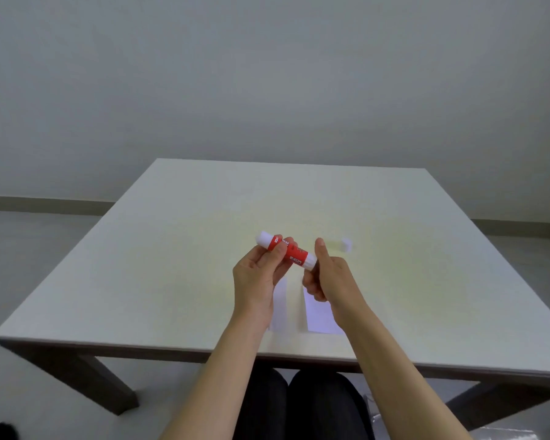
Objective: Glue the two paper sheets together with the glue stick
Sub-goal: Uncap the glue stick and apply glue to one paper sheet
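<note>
A red and white glue stick is held level above the table by both hands. My left hand pinches its red body near the white far end. My right hand grips the other end, thumb raised. A small white cap lies on the table just right of my hands. Below my hands two white paper sheets lie side by side near the front edge: the left sheet is mostly hidden by my left wrist, the right sheet partly by my right forearm.
The pale table is square with dark legs, and a plain wall rises behind it. My dark-clothed knees show under the front edge. Something shiny lies on the floor at the lower right.
</note>
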The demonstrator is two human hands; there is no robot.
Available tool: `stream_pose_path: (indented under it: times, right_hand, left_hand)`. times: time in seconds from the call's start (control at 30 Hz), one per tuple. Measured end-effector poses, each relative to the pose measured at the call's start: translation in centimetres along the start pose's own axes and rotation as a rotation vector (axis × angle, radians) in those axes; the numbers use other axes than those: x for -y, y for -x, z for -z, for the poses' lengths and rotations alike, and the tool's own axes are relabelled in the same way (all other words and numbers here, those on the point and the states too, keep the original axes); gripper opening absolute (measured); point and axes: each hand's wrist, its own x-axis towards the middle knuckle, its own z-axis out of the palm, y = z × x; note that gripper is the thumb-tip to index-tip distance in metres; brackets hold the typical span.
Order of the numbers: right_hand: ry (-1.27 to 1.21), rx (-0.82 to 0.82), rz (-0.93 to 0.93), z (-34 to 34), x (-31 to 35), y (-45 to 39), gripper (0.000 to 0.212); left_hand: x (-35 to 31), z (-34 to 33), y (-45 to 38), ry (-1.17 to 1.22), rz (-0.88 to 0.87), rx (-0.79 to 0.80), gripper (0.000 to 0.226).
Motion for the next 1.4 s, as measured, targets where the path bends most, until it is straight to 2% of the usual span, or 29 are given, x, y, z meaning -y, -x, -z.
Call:
stream_pose_path:
  times: [0.03, 0.13, 0.17, 0.2, 0.3, 0.37, 0.4, 0.5, 0.53, 0.6, 0.73, 0.83, 0.97, 1.03, 1.17, 1.27, 1.33, 1.4]
  right_hand:
    - [0.005, 0.011, 0.047, 0.1, -0.1, 0.0, 0.056]
    - [-0.032, 0.087, 0.231, 0.5, -0.3, 0.4, 0.022]
    - [-0.066, 0.098, 0.247, 0.5, -0.3, 0.5, 0.019]
    - [-0.106, 0.107, 0.22, 0.4, -0.4, 0.5, 0.02]
    - [-0.182, 0.117, -0.042, -0.4, -0.3, 0.6, 0.047]
    - [-0.176, 0.077, -0.136, -0.7, 0.0, 0.7, 0.055]
    - [-0.157, 0.068, -0.092, -0.7, -0.1, 0.6, 0.053]
    - [-0.166, 0.073, 0.143, -0.7, -0.5, 0.8, 0.023]
    - [-0.19, 0.07, 0.181, -0.7, -0.6, 0.8, 0.021]
    - [-0.242, 0.061, 0.138, -0.8, -0.7, 0.7, 0.023]
    - [-0.259, 0.067, -0.202, -1.1, -0.5, 0.7, 0.054]
    - [-0.188, 0.091, -0.13, -1.1, -0.9, 0.7, 0.058]
    - [-0.203, 0.13, 0.124, -0.8, -1.5, 1.1, 0.026]
    - [-0.224, 0.132, 0.111, -0.6, -1.4, 1.1, 0.025]
    - [-0.232, 0.102, -0.066, -1.0, -1.2, 1.0, 0.049]
    - [-0.432, 0.205, -0.039, -1.6, -1.5, 1.0, 0.047]
    - [-0.637, 0.313, -0.006, -2.3, -1.7, 1.3, 0.04]
    - [-0.766, 0.315, 0.0, -2.8, -1.7, 1.1, 0.029]
  left_hand:
    - [0.0, 0.1, 0.0, -0.002, -0.006, -0.01, 0.012]
    - [-0.1, 0.4, -0.3, 0.011, -0.023, -0.052, 0.007]
    - [-0.2, 0.5, -0.4, 0.019, -0.026, -0.049, 0.007]
    - [-0.3, 0.5, -0.5, 0.019, -0.029, -0.037, 0.007]
    - [-0.3, 0.5, -0.4, -0.012, -0.038, 0.002, 0.007]
    - [-0.2, 0.6, -0.4, -0.008, -0.035, 0.007, 0.008]
    - [-0.2, 0.7, -0.4, 0.002, -0.037, 0.004, 0.008]
    - [-0.3, 1.0, -0.5, -0.023, -0.041, -0.008, 0.009]
    - [-0.2, 1.1, -0.6, -0.036, -0.038, -0.009, 0.008]
    - [0.0, 1.2, -0.5, -0.037, -0.017, -0.01, 0.007]
    - [0.4, 1.5, -0.2, -0.069, -0.006, 0.027, 0.012]
    - [0.3, 1.6, -0.2, -0.07, -0.004, 0.043, 0.013]
    - [0.2, 1.7, -0.4, -0.041, -0.001, 0.015, 0.01]
    - [0.2, 1.9, -0.5, -0.038, 0.009, 0.023, 0.008]
    - [0.3, 2.2, -0.4, -0.027, 0.031, 0.041, 0.014]
    - [0.1, 2.4, -0.5, -0.016, 0.035, 0.052, 0.017]
    - [0.0, 2.3, -0.6, -0.1, 0.019, 0.06, 0.021]
    - [-0.1, 2.4, -0.6, -0.216, -0.011, 0.087, 0.019]
